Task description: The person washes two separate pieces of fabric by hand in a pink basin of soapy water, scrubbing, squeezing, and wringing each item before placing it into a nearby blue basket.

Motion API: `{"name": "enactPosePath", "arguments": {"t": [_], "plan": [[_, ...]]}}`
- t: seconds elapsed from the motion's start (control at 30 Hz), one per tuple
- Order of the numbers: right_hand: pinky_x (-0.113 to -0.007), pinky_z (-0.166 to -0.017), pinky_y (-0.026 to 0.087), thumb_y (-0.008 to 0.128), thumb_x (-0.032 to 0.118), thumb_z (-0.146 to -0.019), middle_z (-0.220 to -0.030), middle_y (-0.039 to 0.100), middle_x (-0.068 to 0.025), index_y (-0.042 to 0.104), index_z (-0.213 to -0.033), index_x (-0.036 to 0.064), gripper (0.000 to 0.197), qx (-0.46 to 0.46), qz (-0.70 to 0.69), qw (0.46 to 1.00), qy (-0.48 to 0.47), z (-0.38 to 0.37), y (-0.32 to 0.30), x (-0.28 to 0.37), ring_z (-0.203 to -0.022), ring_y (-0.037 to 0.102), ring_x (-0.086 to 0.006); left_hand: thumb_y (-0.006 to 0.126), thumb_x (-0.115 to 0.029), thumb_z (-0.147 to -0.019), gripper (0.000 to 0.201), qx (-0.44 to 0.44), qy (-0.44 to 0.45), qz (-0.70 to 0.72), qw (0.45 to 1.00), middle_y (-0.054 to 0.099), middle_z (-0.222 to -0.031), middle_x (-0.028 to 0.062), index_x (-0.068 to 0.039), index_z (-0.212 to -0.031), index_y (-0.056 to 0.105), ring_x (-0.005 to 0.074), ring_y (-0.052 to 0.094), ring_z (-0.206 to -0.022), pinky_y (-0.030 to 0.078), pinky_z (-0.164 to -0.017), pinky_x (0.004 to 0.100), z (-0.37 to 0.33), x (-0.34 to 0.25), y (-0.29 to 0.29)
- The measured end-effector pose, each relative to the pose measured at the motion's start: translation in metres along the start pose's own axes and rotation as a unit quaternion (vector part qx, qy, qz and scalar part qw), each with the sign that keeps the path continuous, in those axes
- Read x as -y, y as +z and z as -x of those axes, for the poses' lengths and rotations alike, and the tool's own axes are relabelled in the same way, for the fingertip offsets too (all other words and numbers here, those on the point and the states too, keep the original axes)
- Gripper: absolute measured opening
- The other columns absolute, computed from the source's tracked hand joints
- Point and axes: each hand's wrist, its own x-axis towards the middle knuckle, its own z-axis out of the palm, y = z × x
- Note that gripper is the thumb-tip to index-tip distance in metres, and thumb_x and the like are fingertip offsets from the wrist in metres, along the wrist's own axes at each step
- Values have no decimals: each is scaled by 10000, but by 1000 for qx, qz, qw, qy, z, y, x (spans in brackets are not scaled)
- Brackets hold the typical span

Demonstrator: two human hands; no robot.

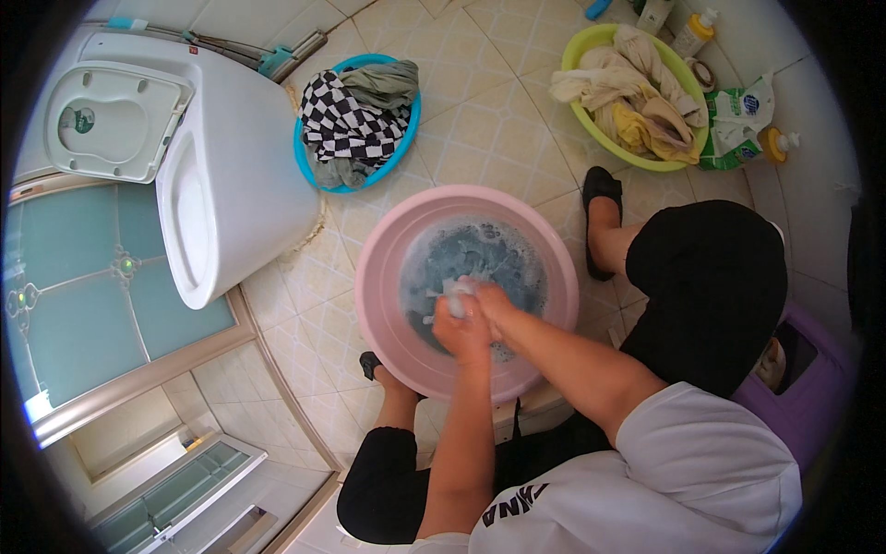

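A pink basin (380, 242) stands on the floor between my feet, holding bluish, sudsy water (480, 249). Over the water, my left hand (459, 331) and my right hand (491, 303) are pressed together. Both are closed around a small, wet white cloth (455, 294), and a bit of it sticks out to the left of my fingers. Most of the cloth is hidden inside my grip, so its exact kind does not show.
Beyond the pink basin, a blue basin (298, 152) holds checkered and grey-green laundry. At far right, a lime-green basin (577, 44) holds cream and yellow clothes, beside pump bottles (694, 33) and a green-white packet (738, 115). A white toilet (249, 175) stands left; a purple stool (817, 369) is at right.
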Motion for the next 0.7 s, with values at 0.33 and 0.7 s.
{"name": "enactPosePath", "arguments": {"t": [0.33,0.7], "plan": [[-351,-790,423,472,337,-860,-954,596,-152,568,-1014,18,366,-68,384,909,-149,-41,-53,5,-878,565,-269,596,-238,-778,300,19,-266,91,959,583,-772,203,44,-876,563,348,570,-743,438,-703,411,13,179,29],[-341,-954,341,516,418,-817,-1241,462,-199,391,-1270,12,621,-162,569,805,-35,-39,-86,-19,-1156,440,-313,599,-84,-721,378,176,-296,135,929,590,-984,178,17,-1076,516,292,570,-900,434,-792,341,47,178,68]]}}
